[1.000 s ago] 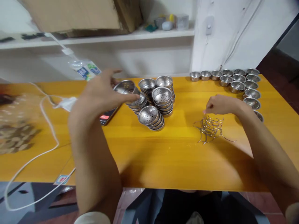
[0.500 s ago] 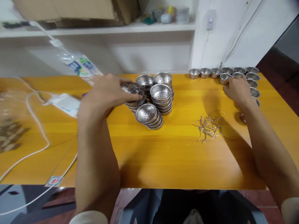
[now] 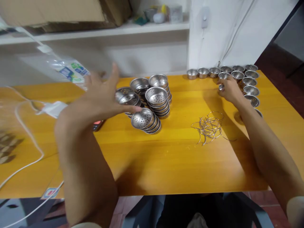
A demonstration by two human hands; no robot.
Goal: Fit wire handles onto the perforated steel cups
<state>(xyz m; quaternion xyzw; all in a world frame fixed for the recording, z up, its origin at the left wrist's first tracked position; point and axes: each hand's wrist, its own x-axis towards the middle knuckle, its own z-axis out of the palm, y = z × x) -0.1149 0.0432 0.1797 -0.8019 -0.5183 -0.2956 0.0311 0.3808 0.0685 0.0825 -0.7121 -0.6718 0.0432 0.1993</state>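
Observation:
Perforated metal cups stand in several nested stacks [image 3: 156, 96] left of the table's middle. My left hand [image 3: 97, 96] is at the left stacks, fingers spread and thumb stretched out over the front stack [image 3: 142, 118]; it holds nothing. At the back right, single cups stand in rows, one row along the wall [image 3: 203, 72] and a column down the right side [image 3: 251, 91]. My right hand [image 3: 230, 90] has its fingers closed around a small metal cup [image 3: 221, 86], mostly hidden, just in front of the cup row. A loose pile of thin curved wires [image 3: 209, 128] lies nearer me.
White cables [image 3: 30, 136] and a white adapter [image 3: 54, 109] lie on the left of the table [image 3: 175, 171]. A dark phone-like object [image 3: 98, 125] is partly under my left arm. A plastic packet [image 3: 72, 71] hangs at the back left. Above runs a shelf [image 3: 118, 34] with a cardboard box [image 3: 52, 12].
My left hand has come off the left stack and spread its fingers. My right hand has shifted from the cup row slightly nearer me, onto another cup. The view has turned slightly right.

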